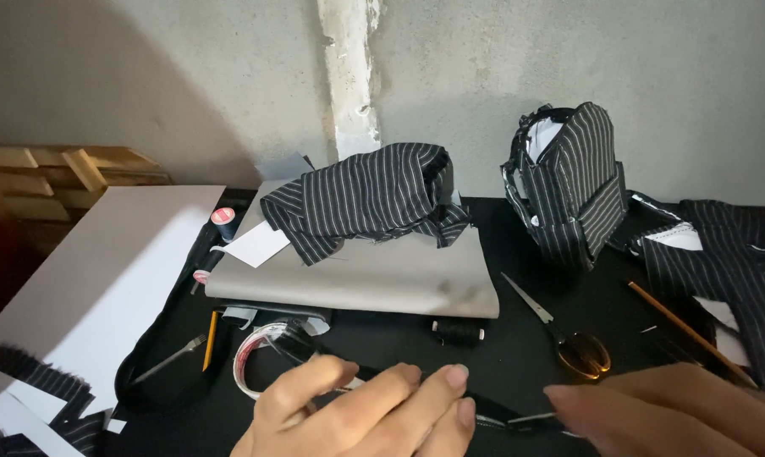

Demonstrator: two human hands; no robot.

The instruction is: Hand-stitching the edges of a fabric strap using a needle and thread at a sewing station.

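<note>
My left hand [361, 410] rests low in the middle with its fingers curled over a thin black strap [501, 413] lying on the black table [518, 334]. My right hand [679, 415] comes in from the lower right, fingertips pinching the same strap's end. A roll of clear tape [260, 360] lies just left of my left hand. Scissors [560, 330] with amber handles lie just above my right hand.
A grey folded sheet stack [365, 279] carries a bundle of black pinstriped cloth [370, 199]. A small pinstriped bag [569, 182] stands at the back right, more striped cloth [729, 262] beside it. A black thread spool [459, 332], a pencil [687, 330] and white board [103, 279] lie around.
</note>
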